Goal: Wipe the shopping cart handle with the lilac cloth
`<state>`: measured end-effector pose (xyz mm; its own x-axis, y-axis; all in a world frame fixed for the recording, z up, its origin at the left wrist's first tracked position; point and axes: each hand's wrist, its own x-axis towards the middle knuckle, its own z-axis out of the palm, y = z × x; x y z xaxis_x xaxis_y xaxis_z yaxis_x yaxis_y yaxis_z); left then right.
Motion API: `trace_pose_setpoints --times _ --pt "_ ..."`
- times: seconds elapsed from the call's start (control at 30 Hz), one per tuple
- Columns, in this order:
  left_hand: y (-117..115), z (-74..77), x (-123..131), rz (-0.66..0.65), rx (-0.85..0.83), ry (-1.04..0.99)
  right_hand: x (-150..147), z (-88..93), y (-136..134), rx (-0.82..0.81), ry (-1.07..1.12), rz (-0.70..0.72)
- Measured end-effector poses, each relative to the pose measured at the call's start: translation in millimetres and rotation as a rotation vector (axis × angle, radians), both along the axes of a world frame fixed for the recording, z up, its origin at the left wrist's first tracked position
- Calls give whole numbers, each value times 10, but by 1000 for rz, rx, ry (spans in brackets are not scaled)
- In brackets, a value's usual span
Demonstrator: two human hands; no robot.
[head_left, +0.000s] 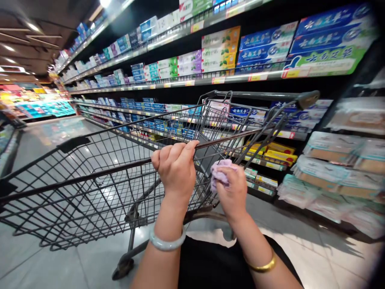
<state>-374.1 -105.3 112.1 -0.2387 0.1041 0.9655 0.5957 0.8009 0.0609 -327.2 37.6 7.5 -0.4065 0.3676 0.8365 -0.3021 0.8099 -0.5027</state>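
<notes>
A dark wire shopping cart stands sideways in front of me, its basket bare to the mesh. My left hand, with a pale bangle at the wrist, is wrapped over the cart's upper side rail. Bunched in my right hand is a light purple cloth, held close to the wire side near the handle end. Whether the cloth touches the wires I cannot tell. The cart's push handle is at the upper right, beyond both hands.
Long shelves full of boxed toothpaste run along the aisle behind the cart. Packaged goods hang at the right. A cart wheel rests on the grey tiled floor. Brightly lit displays stand far off at the left.
</notes>
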Motion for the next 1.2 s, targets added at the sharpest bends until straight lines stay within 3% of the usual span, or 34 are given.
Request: trace_pose_setpoints --times 0.17,0.3,0.4,0.53,0.67,0.77,0.83,0.97,1.07,1.13,1.2 --pt "81 42 -31 10 -26 -73 -74 -24 60 5 -66 77" --pt "153 106 -44 8 -74 -163 -141 -9 227 -131 31 -37" --pt "167 180 -35 44 -147 -219 -187 -35 140 -142 27 -8" --pt "-33 327 -15 77 -300 -266 -223 -16 71 -58 20 100" --pt "-355 426 -13 150 -406 -234 -216 57 111 -41 82 43" --pt "-464 380 -23 340 -412 -267 -200 93 -24 -3 124 2" --pt "-460 316 -32 389 -367 -281 -190 104 -110 43 129 21" --pt "-398 225 -43 341 -245 -255 -195 139 12 97 136 32" --pt "-366 201 -46 323 -201 -246 -218 209 154 -22 190 -47" --pt "-348 193 -51 327 -205 -243 -218 248 78 -87 221 -59" --pt "-331 186 -62 332 -220 -246 -197 248 -151 -26 182 42"
